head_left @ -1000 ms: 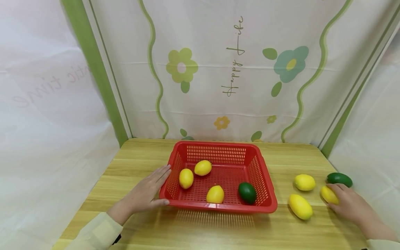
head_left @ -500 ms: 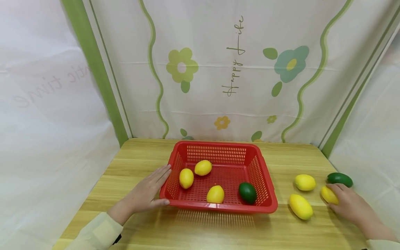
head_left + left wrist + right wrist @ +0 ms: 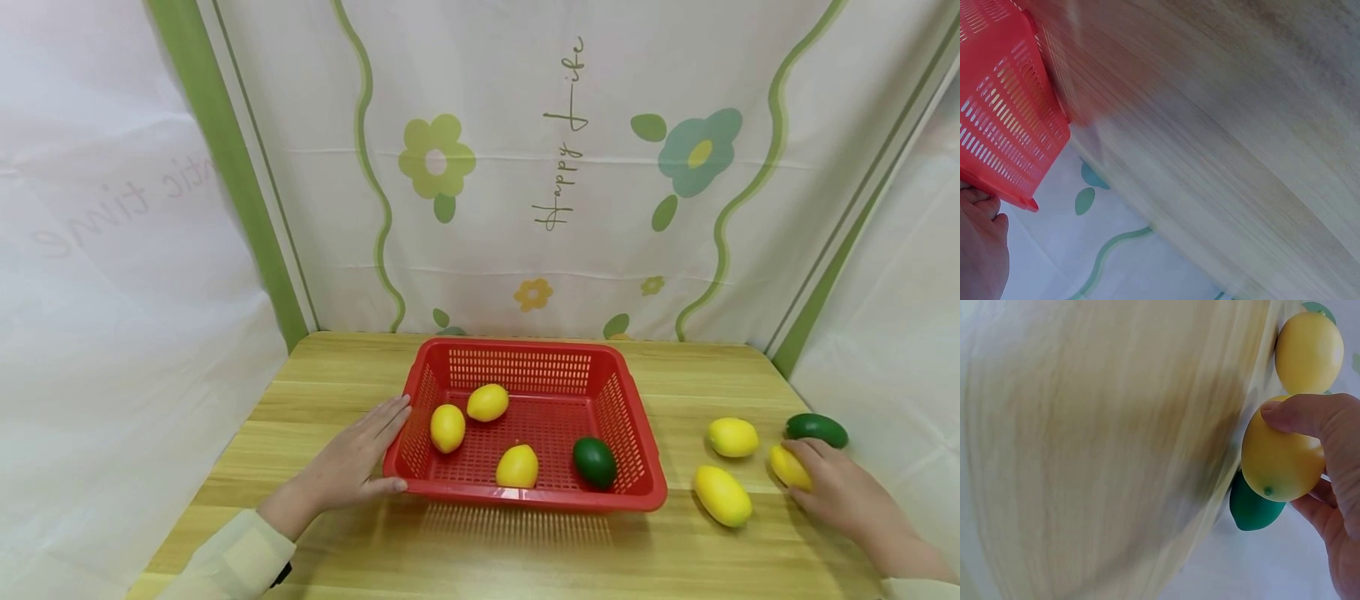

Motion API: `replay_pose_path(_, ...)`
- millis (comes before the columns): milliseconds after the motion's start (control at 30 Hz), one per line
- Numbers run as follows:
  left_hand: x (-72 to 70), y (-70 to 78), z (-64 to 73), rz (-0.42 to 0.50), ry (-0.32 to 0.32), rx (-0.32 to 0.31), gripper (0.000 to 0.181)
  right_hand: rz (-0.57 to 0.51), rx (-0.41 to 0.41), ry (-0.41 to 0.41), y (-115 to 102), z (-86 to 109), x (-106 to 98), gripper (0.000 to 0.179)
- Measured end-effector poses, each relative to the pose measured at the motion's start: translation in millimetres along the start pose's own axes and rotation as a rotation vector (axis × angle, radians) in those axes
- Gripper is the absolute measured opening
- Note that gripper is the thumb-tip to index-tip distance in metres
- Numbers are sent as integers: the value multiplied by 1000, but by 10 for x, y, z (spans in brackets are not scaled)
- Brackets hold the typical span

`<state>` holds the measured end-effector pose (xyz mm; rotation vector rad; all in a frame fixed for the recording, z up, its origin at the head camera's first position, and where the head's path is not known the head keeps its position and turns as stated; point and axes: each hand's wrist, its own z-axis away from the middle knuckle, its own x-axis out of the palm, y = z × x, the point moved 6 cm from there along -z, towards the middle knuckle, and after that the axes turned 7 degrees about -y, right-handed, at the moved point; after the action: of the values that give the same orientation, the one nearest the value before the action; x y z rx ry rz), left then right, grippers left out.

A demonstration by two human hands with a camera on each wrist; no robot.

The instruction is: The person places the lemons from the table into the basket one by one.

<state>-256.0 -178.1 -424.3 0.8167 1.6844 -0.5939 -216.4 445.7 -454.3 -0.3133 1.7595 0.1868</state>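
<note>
My left hand (image 3: 341,462) rests against the left side of a red plastic basket (image 3: 585,501), fingers straight along its rim and thumb at the front corner. In the left wrist view, its fingers (image 3: 982,203) touch the basket's rim. At the far right of the table, my right hand (image 3: 843,492) grips a yellow lemon (image 3: 787,467). The right wrist view has the thumb on top of this lemon (image 3: 1275,459), with the other fingers partly hidden behind it. Just beyond lies a dark green oval fruit (image 3: 816,430), partly covered by the lemon in the right wrist view.
Two more lemons, one farther back (image 3: 732,437) and one nearer (image 3: 722,497), lie between the basket and my right hand. Inside the basket are three lemons (image 3: 487,403) and one dark green fruit (image 3: 594,462). A printed curtain (image 3: 480,250) borders the wooden table (image 3: 337,367).
</note>
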Motion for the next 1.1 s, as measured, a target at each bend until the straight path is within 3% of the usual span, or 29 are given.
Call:
replay_pose_path(167,1,0,-1,6,0,0,91,16,-33,58,-50,-9,-46,65)
replay_pose_path(367,-3,1,6,9,-5,-4,92,13,-141,186,-109,-51,-144,57)
replay_pose_path(500,-10,3,8,8,-6,-5,92,38,-208,281,-180,-96,-218,88)
replay_pose_path(1100,1,-8,-3,1,-3,-1,92,106,-302,513,-436,-170,-531,61)
